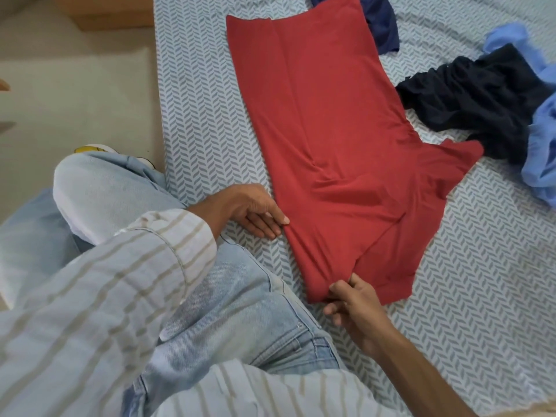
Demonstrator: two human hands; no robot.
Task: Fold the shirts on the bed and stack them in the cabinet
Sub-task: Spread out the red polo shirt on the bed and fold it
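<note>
A red shirt (325, 130) lies flat on the patterned bed sheet (198, 109), its left side folded over and one sleeve sticking out to the right. My left hand (255, 212) rests on the sheet with straight fingers touching the shirt's left edge near the shoulder. My right hand (352, 302) pinches the shirt's near edge by the collar end. A black shirt (481, 100), a light blue shirt (541, 145) and a navy shirt (382, 19) lie crumpled at the right and top.
I sit on the bed's left edge, my jeans-clad legs (210, 296) in front of me. A beige floor (78, 100) lies to the left, with a wooden piece of furniture (108, 10) at top left. Bare sheet shows at lower right.
</note>
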